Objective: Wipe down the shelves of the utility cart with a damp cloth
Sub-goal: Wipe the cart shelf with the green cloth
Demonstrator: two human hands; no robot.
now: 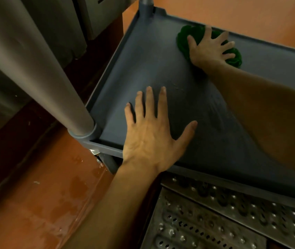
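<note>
**Wipe in progress on low shelf, far edge**

Right hand (210, 51) was spread flat on the green cloth (185, 39), pressing it to the shelf (143, 69) by the far rim, toward the far-left corner. Not gripping, fingers splayed on top. Left hand (154, 133) lay open, palm down at the near edge beside the post (35, 69), holding nothing (looked like a brace). Risks: cloth bunched, so it could slide out from under the palm and miss the corner. Floor (44, 194) looked wet near the caster; the cart could roll under the leaning weight.
</note>
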